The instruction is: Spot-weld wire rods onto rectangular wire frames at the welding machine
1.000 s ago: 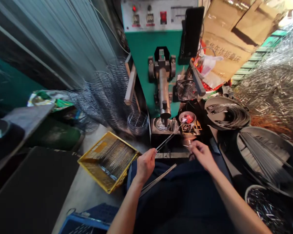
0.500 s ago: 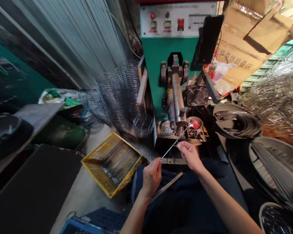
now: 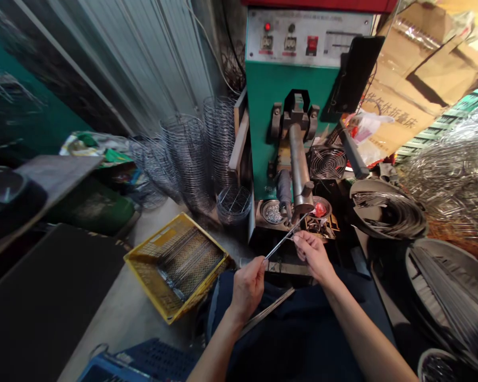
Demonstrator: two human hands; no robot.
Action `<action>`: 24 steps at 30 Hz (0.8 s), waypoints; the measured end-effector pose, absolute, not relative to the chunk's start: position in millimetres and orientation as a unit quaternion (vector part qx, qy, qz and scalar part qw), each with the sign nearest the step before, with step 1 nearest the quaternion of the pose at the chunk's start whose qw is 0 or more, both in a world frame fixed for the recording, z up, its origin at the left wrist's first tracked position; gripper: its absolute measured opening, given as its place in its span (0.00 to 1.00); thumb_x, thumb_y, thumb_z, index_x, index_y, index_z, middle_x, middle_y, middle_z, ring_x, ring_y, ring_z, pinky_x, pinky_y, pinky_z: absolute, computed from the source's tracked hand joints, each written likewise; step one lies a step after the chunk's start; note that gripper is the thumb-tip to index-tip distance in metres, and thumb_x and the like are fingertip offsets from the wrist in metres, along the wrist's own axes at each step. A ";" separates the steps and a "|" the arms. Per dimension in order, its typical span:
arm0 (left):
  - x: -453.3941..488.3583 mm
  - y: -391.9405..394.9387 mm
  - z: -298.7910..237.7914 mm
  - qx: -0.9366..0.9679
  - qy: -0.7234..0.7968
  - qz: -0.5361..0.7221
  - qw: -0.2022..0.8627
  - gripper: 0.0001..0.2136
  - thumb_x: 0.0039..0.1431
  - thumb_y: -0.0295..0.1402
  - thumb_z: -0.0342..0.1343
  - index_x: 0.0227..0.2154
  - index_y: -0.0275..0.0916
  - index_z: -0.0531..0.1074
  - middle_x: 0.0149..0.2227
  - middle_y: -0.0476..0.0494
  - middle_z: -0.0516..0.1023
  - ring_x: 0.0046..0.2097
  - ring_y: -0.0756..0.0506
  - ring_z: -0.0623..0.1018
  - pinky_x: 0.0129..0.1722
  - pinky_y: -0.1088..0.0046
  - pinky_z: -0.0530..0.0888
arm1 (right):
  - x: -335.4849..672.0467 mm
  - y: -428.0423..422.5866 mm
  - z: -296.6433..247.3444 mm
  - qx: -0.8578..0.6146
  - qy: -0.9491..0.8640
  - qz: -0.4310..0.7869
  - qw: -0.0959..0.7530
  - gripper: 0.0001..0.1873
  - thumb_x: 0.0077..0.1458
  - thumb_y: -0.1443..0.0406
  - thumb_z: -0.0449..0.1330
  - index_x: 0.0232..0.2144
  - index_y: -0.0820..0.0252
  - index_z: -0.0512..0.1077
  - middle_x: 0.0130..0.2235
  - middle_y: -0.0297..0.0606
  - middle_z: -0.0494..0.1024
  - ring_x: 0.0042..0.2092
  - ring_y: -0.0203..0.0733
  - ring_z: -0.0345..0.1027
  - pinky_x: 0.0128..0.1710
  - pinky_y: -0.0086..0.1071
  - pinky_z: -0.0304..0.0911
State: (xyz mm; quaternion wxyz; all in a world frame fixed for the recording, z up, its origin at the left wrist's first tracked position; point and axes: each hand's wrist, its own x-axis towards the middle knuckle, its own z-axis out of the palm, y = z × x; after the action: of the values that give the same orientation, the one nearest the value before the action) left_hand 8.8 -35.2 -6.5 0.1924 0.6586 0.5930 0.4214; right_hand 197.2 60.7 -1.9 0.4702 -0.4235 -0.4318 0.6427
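My left hand [image 3: 248,284] is closed around the near end of a thin metal rod [image 3: 279,245]. The rod slants up to the right, and its far end lies at the lower tip of the welding machine's electrodes [image 3: 301,207]. Thumb and fingertips of my right hand [image 3: 313,252] are pinched beside the rod, close to its far half. What they hold is too small to make out. Several more thin rods [image 3: 267,313] lie across my lap, partly under my left forearm. The green machine [image 3: 258,127] stands in front of me with a red light on its panel.
A yellow crate [image 3: 147,286] with metal rods stands at left, near stacked wire rings [image 3: 187,164]. Small bowls, one of metal bits [image 3: 272,212], sit under the electrodes. Basins of bent wire [image 3: 398,212] and straight rods [image 3: 450,286] stand at right. A blue crate [image 3: 143,361] is below.
The view has shifted slightly, so the machine appears farther right and lower. Both hands keep their grip; the rod's far end stays by the electrode tip.
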 end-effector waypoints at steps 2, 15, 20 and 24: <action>10.1 -34.2 -4.2 0.659 0.593 0.422 0.192 0.10 0.68 0.31 0.46 0.37 0.38 0.72 0.29 0.44 0.77 0.30 0.48 0.76 0.33 0.74 0.69 | 197.4 62.0 0.4 -0.423 -0.432 0.641 0.472 0.17 0.50 0.54 0.68 0.28 0.60 0.70 0.18 0.23 0.57 0.18 0.27 0.44 0.17 0.24 0.42; 11.0 -28.4 1.4 0.660 0.592 0.425 0.178 0.09 0.68 0.31 0.47 0.37 0.38 0.73 0.28 0.47 0.76 0.29 0.50 0.75 0.32 0.76 0.67 | 196.6 66.2 8.7 -0.392 -0.427 0.652 0.488 0.15 0.50 0.56 0.68 0.25 0.60 0.70 0.18 0.24 0.56 0.18 0.26 0.43 0.17 0.24 0.41; 10.0 -25.1 0.0 0.661 0.598 0.417 0.176 0.10 0.68 0.32 0.47 0.37 0.37 0.73 0.29 0.46 0.77 0.29 0.49 0.76 0.33 0.75 0.68 | 194.4 69.6 8.1 -0.396 -0.428 0.652 0.485 0.16 0.50 0.55 0.68 0.25 0.60 0.69 0.18 0.24 0.56 0.18 0.27 0.43 0.17 0.24 0.40; 8.8 -23.6 0.4 0.665 0.596 0.417 0.170 0.10 0.68 0.32 0.47 0.37 0.37 0.73 0.30 0.46 0.78 0.30 0.49 0.76 0.33 0.76 0.68 | 194.1 72.3 7.7 -0.397 -0.427 0.654 0.483 0.17 0.49 0.55 0.68 0.25 0.60 0.68 0.18 0.23 0.56 0.19 0.27 0.43 0.17 0.24 0.41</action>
State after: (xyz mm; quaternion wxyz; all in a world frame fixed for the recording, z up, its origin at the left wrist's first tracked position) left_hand 8.8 -23.6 0.4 0.1704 0.6648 0.5958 0.4172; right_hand 194.1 72.3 7.7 0.4827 -0.3974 -0.4265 0.6536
